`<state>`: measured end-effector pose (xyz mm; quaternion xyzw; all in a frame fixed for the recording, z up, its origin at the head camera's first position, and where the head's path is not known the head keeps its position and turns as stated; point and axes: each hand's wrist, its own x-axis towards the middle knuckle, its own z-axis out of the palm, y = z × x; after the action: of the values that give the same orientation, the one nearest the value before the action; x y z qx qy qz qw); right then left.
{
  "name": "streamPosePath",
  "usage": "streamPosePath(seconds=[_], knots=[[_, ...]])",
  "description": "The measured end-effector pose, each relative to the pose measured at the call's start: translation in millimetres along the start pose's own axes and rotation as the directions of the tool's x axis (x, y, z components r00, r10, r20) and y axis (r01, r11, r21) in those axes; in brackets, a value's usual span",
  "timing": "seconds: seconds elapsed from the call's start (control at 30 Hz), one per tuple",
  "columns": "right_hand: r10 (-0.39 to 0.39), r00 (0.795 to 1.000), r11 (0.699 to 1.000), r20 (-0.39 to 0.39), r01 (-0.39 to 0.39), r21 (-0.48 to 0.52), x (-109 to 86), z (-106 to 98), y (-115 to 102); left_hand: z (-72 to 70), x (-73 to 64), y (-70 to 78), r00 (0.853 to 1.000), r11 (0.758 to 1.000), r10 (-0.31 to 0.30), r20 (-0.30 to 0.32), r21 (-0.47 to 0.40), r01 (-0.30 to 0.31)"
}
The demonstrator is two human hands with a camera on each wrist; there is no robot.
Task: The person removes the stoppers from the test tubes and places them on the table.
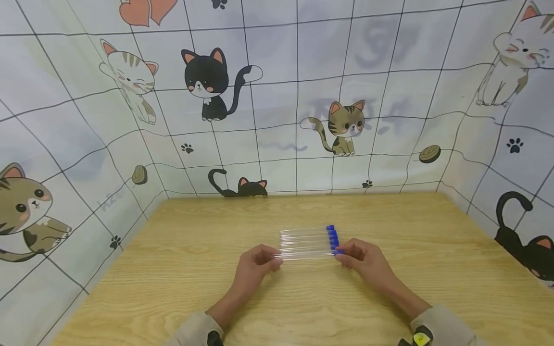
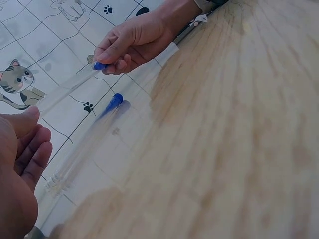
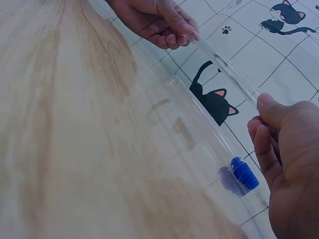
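Observation:
Between the two hands a clear test tube with a blue cap is held raised above the table, lying crosswise. My left hand pinches its rounded, uncapped end between thumb and fingers. At the other end, my right hand pinches the tube by the blue cap, which shows past the fingertips in the left wrist view. Just beyond the held tube, several similar test tubes lie side by side on the table, their blue caps lined up toward the right.
The wooden table has a glossy surface that reflects the tubes. Behind it and along both sides hangs a white sheet with a grid and cartoon cats, meeting the table's far edge.

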<state>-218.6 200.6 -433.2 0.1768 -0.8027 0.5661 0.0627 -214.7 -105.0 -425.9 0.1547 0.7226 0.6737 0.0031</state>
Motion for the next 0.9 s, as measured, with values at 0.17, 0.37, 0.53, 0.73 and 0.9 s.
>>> streamPosePath(seconds=[0.17,0.37,0.53,0.73,0.9], knots=[[-0.006,1.000,1.000,-0.025,0.005,-0.022,-0.3,0,-2,2.1,-5.3,16.6,1.000,1.000,-0.006,0.007,-0.022,0.007],[-0.032,0.999,0.999,-0.033,0.031,-0.031,0.1,0,-2,2.5,-6.3,18.7,1.000,1.000,0.001,0.000,-0.029,-0.001],[-0.048,0.998,0.999,-0.034,0.047,-0.021,0.0,0,-1,2.4,-5.9,18.3,1.000,0.999,-0.008,0.008,-0.032,0.008],[-0.020,1.000,1.000,-0.009,0.020,-0.013,1.2,-3,-1,1.1,-2.5,8.3,1.000,0.999,-0.003,0.009,-0.033,0.003],[-0.045,0.999,0.999,0.020,0.044,0.020,2.5,-8,-3,0.1,2.4,-8.2,1.000,0.999,0.001,0.011,-0.043,-0.001]])
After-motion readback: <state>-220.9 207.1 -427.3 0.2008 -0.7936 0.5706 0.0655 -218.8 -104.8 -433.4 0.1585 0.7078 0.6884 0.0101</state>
